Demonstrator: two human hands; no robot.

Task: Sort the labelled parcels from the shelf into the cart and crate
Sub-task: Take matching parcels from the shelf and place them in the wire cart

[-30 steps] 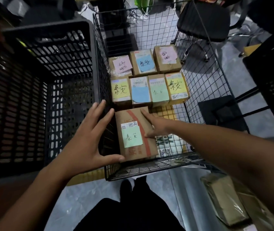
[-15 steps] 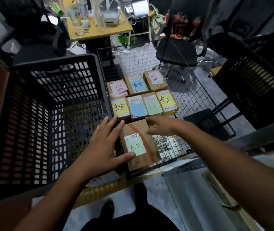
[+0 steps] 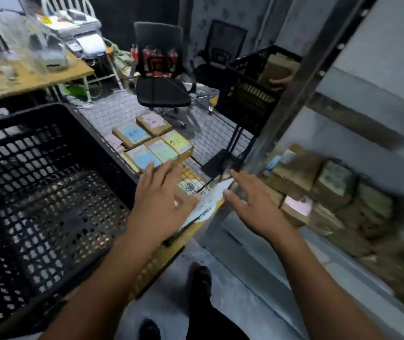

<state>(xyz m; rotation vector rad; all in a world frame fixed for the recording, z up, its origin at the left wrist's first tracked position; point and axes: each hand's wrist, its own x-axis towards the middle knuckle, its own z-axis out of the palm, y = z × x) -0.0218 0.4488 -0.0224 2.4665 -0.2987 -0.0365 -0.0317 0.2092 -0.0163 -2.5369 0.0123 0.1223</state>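
1. The left hand [image 3: 161, 192] is seen flat with fingers spread, and nothing is held in it; it hangs over the near end of the wire cart [image 3: 220, 133]; a blurred white sheet [image 3: 208, 202] lies just beside its thumb, and whether it is touched cannot be told.
2. The right hand [image 3: 252, 207] is likewise spread wide and carries nothing; its fingertips are directed toward the shelf [image 3: 299, 94].
3. The shelf parcels [image 3: 331, 182] are stacked in brown rows just beyond the right fingertips, near but apart; the closest is a pink-labelled parcel [image 3: 295, 208], just beside that hand on its outer side.
4. These are judged to be small cardboard boxes; stiff walls and a light weight are to be expected; taped faces may prove slick; a box is best taken across its two long sides, thumb against one and fingers against the other, with the label kept uppermost; neighbours in the stack could be dragged out with it.
5. The sorted parcels [image 3: 151, 146] lie in two rows in the cart, beyond the left fingertips; the black crate [image 3: 48, 114] stands beside the cart on the left, well apart from the shelf.
6. Farther off, a second crate [image 3: 252, 94] is seen on a stand, where another person's hand [image 3: 278, 82] holds a parcel; an office chair [image 3: 161, 77] and a table [image 3: 24, 79] stand behind.
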